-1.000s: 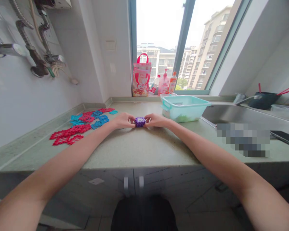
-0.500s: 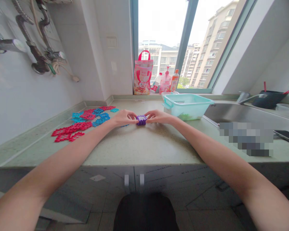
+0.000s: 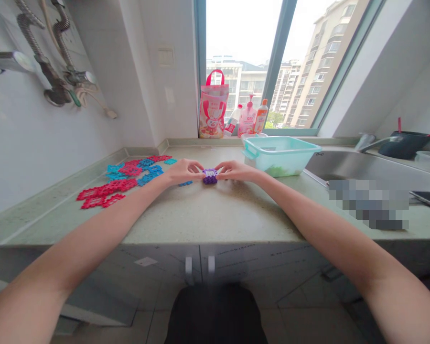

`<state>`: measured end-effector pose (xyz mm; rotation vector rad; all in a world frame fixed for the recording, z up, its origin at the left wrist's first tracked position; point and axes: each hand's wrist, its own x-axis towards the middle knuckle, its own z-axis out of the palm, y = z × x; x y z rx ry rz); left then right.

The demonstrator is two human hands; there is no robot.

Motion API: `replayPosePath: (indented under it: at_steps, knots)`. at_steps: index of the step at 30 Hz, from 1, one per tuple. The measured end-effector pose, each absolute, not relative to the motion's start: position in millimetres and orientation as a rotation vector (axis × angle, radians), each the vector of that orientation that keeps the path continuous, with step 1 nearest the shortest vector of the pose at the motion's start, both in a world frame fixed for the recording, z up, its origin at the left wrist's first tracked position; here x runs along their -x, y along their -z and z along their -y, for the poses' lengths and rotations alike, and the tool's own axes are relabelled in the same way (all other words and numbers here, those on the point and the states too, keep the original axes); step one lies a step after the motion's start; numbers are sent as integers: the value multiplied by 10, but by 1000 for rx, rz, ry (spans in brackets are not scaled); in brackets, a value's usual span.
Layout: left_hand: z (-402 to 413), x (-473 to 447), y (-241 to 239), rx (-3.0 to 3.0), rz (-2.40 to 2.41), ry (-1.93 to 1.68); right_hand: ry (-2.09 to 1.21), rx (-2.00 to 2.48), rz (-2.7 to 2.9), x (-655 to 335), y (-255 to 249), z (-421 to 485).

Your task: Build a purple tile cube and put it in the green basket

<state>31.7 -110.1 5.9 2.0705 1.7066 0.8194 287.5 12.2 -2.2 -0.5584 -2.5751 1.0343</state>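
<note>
A small purple block of toothed, interlocking pieces (image 3: 210, 177) is held just over the countertop, between the fingertips of both hands. My left hand (image 3: 184, 172) pinches its left side. From the right, my right hand (image 3: 235, 171) grips the opposite side. A pale face shows on top of the block. Beyond my left forearm lie red lattice pieces (image 3: 105, 189) and blue lattice pieces (image 3: 150, 175), flat and loosely piled. One more blue piece (image 3: 185, 183) lies beside my left hand, partly hidden by it.
A mint-green plastic tub (image 3: 284, 155) with green bits inside stands right of my right hand. Farther right are a steel sink (image 3: 347, 165), a blurred-out object (image 3: 370, 203) and a phone (image 3: 428, 199). A pink bag (image 3: 214, 112) and several bottles line the windowsill.
The purple block has tipped slightly in my fingers, so more of its near side shows. Both hands keep their grip, and the view has shifted a little.
</note>
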Motion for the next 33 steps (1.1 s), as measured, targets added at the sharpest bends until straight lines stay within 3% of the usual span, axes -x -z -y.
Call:
replayPosePath:
  at_steps: [33]
  knots:
    - [1026,-389,39,-2220,-1855,-616,-755,666,2730,-2787,44,-103]
